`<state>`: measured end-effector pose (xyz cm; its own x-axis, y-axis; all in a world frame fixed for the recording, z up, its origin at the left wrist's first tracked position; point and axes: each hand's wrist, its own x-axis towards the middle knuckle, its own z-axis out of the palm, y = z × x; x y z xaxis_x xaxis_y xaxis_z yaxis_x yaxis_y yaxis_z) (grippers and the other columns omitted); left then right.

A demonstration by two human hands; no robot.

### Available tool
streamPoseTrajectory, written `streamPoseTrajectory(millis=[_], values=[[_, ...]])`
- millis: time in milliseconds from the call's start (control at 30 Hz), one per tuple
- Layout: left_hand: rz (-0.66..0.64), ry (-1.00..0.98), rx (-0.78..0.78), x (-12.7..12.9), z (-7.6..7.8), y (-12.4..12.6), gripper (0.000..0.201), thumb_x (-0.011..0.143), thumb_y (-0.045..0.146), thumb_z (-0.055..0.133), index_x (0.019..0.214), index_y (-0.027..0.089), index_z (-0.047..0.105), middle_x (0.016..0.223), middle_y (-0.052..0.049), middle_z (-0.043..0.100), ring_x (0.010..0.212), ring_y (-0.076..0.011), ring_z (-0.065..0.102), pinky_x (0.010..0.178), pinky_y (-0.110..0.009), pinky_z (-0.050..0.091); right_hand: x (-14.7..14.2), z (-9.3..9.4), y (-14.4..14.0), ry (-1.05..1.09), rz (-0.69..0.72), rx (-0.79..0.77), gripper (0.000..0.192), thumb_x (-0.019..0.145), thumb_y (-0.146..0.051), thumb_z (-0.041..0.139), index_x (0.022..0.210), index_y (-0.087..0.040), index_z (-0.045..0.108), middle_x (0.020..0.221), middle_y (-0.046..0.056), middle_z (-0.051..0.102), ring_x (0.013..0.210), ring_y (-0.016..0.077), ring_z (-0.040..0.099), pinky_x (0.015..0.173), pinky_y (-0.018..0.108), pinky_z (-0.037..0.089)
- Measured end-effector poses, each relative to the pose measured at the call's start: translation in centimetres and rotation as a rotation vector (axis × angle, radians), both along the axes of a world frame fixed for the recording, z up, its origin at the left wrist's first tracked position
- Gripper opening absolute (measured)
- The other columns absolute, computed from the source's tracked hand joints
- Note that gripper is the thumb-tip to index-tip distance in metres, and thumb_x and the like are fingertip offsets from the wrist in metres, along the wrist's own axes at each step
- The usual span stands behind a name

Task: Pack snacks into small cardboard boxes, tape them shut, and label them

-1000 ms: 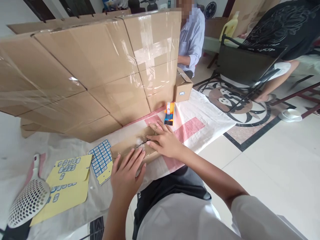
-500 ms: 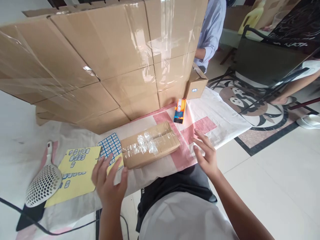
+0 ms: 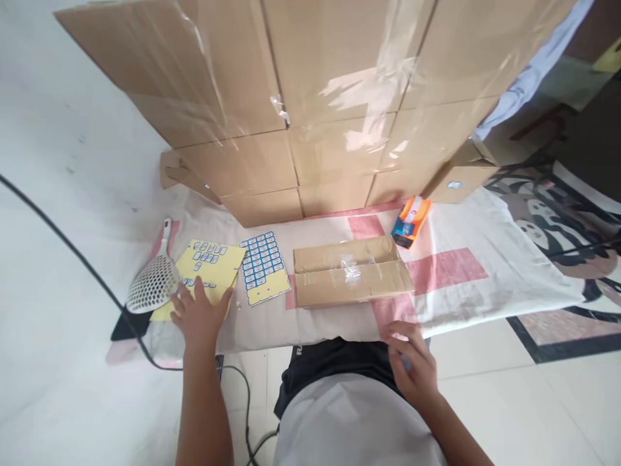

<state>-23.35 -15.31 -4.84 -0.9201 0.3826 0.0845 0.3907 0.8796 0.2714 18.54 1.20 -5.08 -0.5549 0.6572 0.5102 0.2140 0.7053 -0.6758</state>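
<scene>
My left hand is spread over the lower part of a yellow sheet with rows of small blue-edged labels. Whether its fingertips touch the sheet I cannot tell. Just right of that sheet lies a card covered in blue-edged labels, with a bare yellow strip at its lower end. My right hand is at the table's front edge, fingers loosely bent and thumb apart. A small bluish patch shows between them, too unclear to name. Beyond it lies a taped cardboard box.
A white slotted strainer ladle rests on a dark flat thing at the left. An orange and blue packet lies before a wall of taped cartons. A small carton stands right. A black cable crosses the left side.
My view has turned left. My left hand has shifted from beside the label card to over the yellow sheet. My right hand has drawn back to the table edge, its fingers more bent.
</scene>
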Motion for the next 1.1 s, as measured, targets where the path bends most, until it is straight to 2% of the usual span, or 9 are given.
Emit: streamPoseTrajectory(millis=[200, 300, 400, 533, 733, 833, 900, 1000, 1100], values=[[-0.114, 0.031, -0.04, -3.5, -1.1, 2.9, 0.055, 0.101, 0.047, 0.035, 0.138, 0.015, 0.062, 0.145, -0.021, 0.061, 0.135, -0.0366, 0.055, 0.12, -0.063, 0.026, -4.8, 0.7, -2.6, 0.031, 0.292, -0.02, 0.044, 0.085, -0.003, 0.053, 0.119, -0.029, 0.066, 0.108, 0.009, 0.068, 0.099, 0.0274, 0.067, 0.082, 0.05, 0.061], [-0.148, 0.086, -0.025, -3.7, -1.3, 2.8, 0.05, 0.102, 0.041, 0.034, 0.129, 0.014, 0.067, 0.132, -0.018, 0.07, 0.123, -0.0304, 0.063, 0.118, -0.05, 0.032, -5.2, 0.9, -2.9, 0.003, 0.348, -0.035, 0.045, 0.085, -0.003, 0.053, 0.12, -0.028, 0.065, 0.107, 0.01, 0.069, 0.097, 0.0273, 0.067, 0.081, 0.049, 0.061], [-0.263, 0.111, -0.019, -3.6, -1.2, 2.3, 0.047, 0.097, 0.048, 0.05, 0.128, 0.019, 0.068, 0.144, -0.015, 0.063, 0.133, -0.0315, 0.057, 0.118, -0.048, 0.033, -4.9, 0.7, -2.6, 0.004, 0.357, -0.061, 0.046, 0.085, -0.002, 0.052, 0.12, -0.029, 0.064, 0.103, 0.009, 0.069, 0.093, 0.0264, 0.067, 0.078, 0.047, 0.061], [-0.355, 0.147, 0.001, -1.9, -1.1, 3.5, 0.052, 0.098, 0.052, 0.051, 0.136, 0.019, 0.064, 0.152, -0.016, 0.057, 0.143, -0.0334, 0.049, 0.123, -0.052, 0.024, -4.5, 0.5, -2.1, 0.019, 0.346, -0.082, 0.045, 0.086, -0.001, 0.051, 0.12, -0.028, 0.064, 0.1, 0.008, 0.068, 0.088, 0.0251, 0.066, 0.074, 0.045, 0.06], [-0.966, 0.009, -0.098, 6.2, -2.1, 4.6, 0.079, 0.093, 0.064, 0.058, 0.159, 0.024, 0.041, 0.17, -0.014, 0.029, 0.159, -0.0374, 0.022, 0.125, -0.063, 0.02, -5.4, 1.2, -2.4, 0.021, 0.314, -0.132, 0.033, 0.09, -0.008, 0.052, 0.111, -0.027, 0.068, 0.097, 0.008, 0.07, 0.087, 0.0244, 0.067, 0.074, 0.043, 0.06], [-1.021, 0.068, -0.081, 9.5, -2.8, 1.1, 0.078, 0.094, 0.058, 0.06, 0.16, 0.021, 0.039, 0.168, -0.016, 0.033, 0.158, -0.0374, 0.024, 0.126, -0.063, 0.023, -6.7, 1.7, -2.6, -0.125, 0.21, -0.412, 0.019, 0.096, -0.022, 0.053, 0.096, -0.024, 0.071, 0.086, 0.006, 0.072, 0.072, 0.0213, 0.068, 0.064, 0.036, 0.058], [-1.086, 0.12, -0.022, 10.8, -2.8, -1.9, 0.062, 0.099, 0.033, 0.055, 0.158, 0.022, 0.041, 0.163, -0.013, 0.044, 0.156, -0.0313, 0.033, 0.126, -0.056, 0.029, -7.7, 2.0, -2.3, -0.241, 0.18, -0.686, 0.021, 0.097, -0.034, 0.054, 0.094, -0.023, 0.072, 0.082, 0.006, 0.073, 0.067, 0.0206, 0.068, 0.059, 0.033, 0.056], [-1.124, 0.194, 0.167, 12.6, -1.9, -5.2, 0.071, 0.089, -0.004, 0.033, 0.155, 0.02, 0.045, 0.148, -0.009, 0.062, 0.149, -0.0185, 0.046, 0.121, -0.041, 0.041, -9.7, 2.3, -2.2, -0.36, 0.303, -1.153, 0.036, 0.094, -0.05, 0.057, 0.106, -0.02, 0.071, 0.099, 0.011, 0.076, 0.077, 0.0229, 0.074, 0.053, 0.029, 0.052], [-1.066, 0.235, 0.269, 15.0, 0.1, -6.4, 0.074, 0.081, -0.008, 0.031, 0.149, 0.015, 0.05, 0.143, -0.011, 0.066, 0.147, -0.0196, 0.048, 0.121, -0.04, 0.041, -12.1, 2.5, -3.3, -0.424, 0.535, -1.448, 0.048, 0.088, -0.062, 0.061, 0.101, -0.017, 0.071, 0.105, 0.013, 0.074, 0.077, 0.0215, 0.073, 0.048, 0.025, 0.045]])
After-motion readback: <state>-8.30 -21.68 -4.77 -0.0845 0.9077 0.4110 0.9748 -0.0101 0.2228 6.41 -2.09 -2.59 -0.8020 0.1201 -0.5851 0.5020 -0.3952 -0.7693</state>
